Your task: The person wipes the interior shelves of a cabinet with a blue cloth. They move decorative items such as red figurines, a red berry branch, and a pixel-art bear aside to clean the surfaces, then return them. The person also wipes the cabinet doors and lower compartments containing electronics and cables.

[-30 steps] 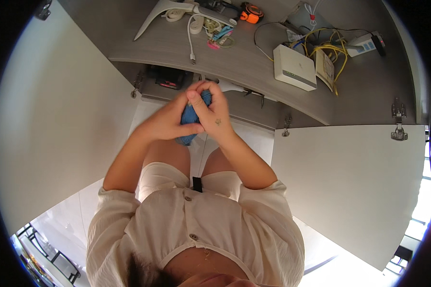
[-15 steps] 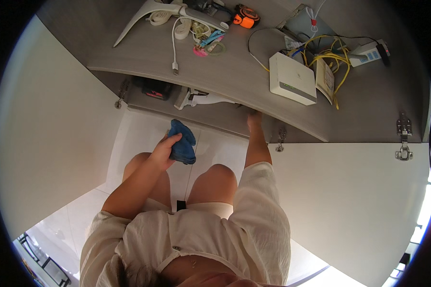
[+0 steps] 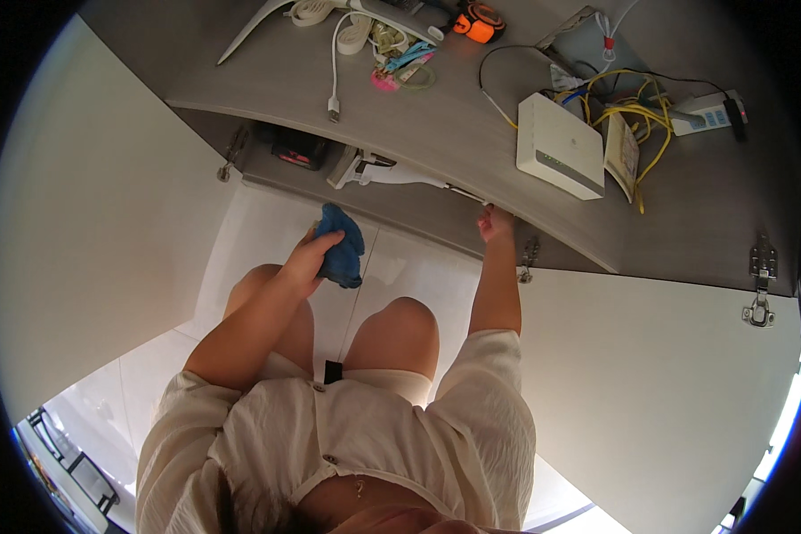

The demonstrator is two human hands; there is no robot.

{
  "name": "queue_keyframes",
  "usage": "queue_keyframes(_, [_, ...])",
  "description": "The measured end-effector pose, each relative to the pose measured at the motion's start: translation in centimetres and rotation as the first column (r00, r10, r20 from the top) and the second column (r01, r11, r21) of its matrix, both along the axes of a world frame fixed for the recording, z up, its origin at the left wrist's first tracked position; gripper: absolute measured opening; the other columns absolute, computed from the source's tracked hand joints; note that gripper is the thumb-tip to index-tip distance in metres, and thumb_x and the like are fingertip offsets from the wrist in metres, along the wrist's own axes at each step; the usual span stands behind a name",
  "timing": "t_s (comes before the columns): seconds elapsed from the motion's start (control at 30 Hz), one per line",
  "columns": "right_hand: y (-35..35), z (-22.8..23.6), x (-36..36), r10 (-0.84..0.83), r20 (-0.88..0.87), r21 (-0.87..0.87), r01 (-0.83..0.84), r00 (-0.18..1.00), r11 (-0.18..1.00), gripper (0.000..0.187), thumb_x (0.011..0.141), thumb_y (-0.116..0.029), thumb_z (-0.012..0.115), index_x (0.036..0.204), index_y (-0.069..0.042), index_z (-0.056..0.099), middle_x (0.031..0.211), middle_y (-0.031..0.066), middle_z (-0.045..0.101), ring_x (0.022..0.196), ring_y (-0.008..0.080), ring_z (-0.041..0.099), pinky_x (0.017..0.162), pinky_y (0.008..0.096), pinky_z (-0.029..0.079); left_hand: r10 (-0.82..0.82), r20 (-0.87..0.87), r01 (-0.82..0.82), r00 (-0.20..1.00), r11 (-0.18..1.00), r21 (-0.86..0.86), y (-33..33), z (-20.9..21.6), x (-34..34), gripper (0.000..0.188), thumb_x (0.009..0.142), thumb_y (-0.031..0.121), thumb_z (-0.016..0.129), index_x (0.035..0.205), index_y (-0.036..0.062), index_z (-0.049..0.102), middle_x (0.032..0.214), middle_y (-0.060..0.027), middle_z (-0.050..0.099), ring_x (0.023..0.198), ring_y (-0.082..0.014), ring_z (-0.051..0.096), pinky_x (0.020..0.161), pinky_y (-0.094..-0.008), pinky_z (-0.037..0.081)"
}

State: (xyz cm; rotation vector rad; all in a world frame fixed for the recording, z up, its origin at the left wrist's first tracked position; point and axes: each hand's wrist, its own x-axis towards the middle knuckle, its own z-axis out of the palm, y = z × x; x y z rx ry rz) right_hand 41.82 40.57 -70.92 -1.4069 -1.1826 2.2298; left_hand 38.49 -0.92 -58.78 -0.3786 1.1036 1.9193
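A folded blue cloth [image 3: 343, 254] is gripped in my left hand [image 3: 309, 255], above the floor in front of the cabinet. My right hand [image 3: 497, 222] is closed at the front of the lower shelf [image 3: 400, 214], just beneath the upper shelf's edge. From its fingers a thin, pale and dark stick-like thing [image 3: 465, 193] points left; its exact kind cannot be made out. Left of it on the lower shelf lies a white appliance with a long tapering body [image 3: 402, 174]. A black and red object [image 3: 297, 151] sits further left, partly hidden under the upper shelf.
The upper shelf [image 3: 418, 125] holds a white router [image 3: 560, 147], yellow cables [image 3: 659, 125], a power strip [image 3: 712, 114], an orange and black object [image 3: 479, 23] and a white USB cable [image 3: 335, 80]. Open white doors stand left [image 3: 98, 222] and right [image 3: 659, 374].
My right hand has come slightly out from under the upper shelf, and the thin stick-like thing now shows at its fingers. My left hand still holds the cloth, slightly higher in view.
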Motion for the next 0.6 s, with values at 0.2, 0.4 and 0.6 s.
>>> queue_keyframes(0.2, [3.2, -1.6, -0.9, -0.259, -0.305, -0.293, 0.168, 0.917, 0.941, 0.017, 0.089, -0.03, 0.063, 0.098, -0.015, 0.06, 0.084, 0.0, 0.063, 0.069, 0.0147, 0.058, 0.06, 0.0286, 0.048, -0.076, 0.022, 0.077, 0.997, 0.996, -0.042, 0.9, -1.5, 0.5, 0.029, 0.09, 0.02, 0.059, 0.114, 0.0055, 0.055, 0.098, -0.0094, 0.065, 0.087, -0.0196, 0.064, 0.075, -0.0337, 0.053])
queue_keyframes(0.4, [1.0, -3.6, -2.5, 0.238, -0.109, 0.228, -0.208, 0.965, 0.951, 0.041, 0.087, -0.035, 0.064, 0.119, -0.012, 0.054, 0.118, 0.0091, 0.053, 0.106, 0.0251, 0.05, 0.087, 0.0399, 0.043, -0.059, 0.007, 0.059, 0.998, 0.998, -0.032, 0.0, -1.7, 0.9, 0.031, 0.089, 0.022, 0.061, 0.113, 0.0042, 0.056, 0.098, -0.0095, 0.065, 0.086, -0.0198, 0.064, 0.074, -0.0335, 0.053])
queue_keyframes(0.6, [-2.9, -5.3, -3.4, 0.087, 0.905, 0.424, -0.895, 0.416, -0.136, 0.056, 0.088, -0.038, 0.061, 0.135, -0.012, 0.046, 0.146, 0.0151, 0.035, 0.134, 0.0328, 0.035, 0.105, 0.0464, 0.036, -0.072, -0.009, 0.072, 0.997, 0.997, -0.01, -0.4, -1.5, 0.7, 0.031, 0.088, 0.023, 0.061, 0.112, 0.0037, 0.056, 0.097, -0.009, 0.065, 0.086, -0.0193, 0.064, 0.074, -0.0326, 0.054])
